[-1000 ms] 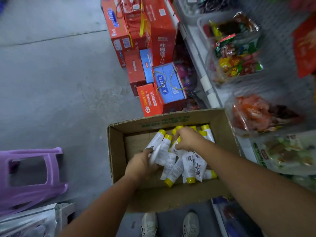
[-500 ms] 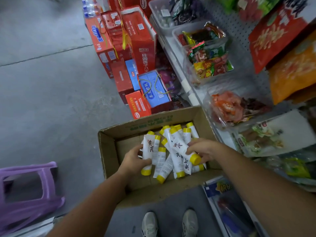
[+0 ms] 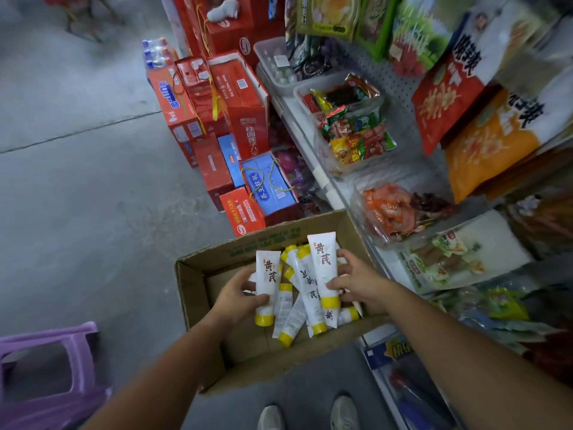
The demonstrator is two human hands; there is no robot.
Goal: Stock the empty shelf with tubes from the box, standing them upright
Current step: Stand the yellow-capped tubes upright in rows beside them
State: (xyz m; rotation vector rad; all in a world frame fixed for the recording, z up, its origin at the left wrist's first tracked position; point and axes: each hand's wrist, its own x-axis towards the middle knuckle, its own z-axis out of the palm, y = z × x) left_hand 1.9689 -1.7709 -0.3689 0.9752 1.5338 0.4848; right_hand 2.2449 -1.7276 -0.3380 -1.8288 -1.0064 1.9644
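An open cardboard box [image 3: 192, 293] sits on the floor in front of me. Several white tubes with yellow caps [image 3: 288, 321] lie loose in it. My left hand [image 3: 235, 296] grips one white tube [image 3: 268, 274] above the box's left half, yellow cap pointing down toward me. My right hand [image 3: 356, 283] grips another white tube [image 3: 324, 265], also cap-down, over the box's right half. Both tubes are lifted clear of the pile. An empty shelf is not in view.
Shelves [image 3: 328, 178] packed with snack bags and clear tubs run along the right. Red and blue gift cartons [image 3: 248, 125] stand on the floor beyond the box. A purple plastic stool [image 3: 49, 367] sits at lower left. My shoes [image 3: 307, 414] show below the box.
Both hands have lifted a tube each out of the pile and turned them cap-down with labels facing me. My view has tilted up, showing more of the shelves.
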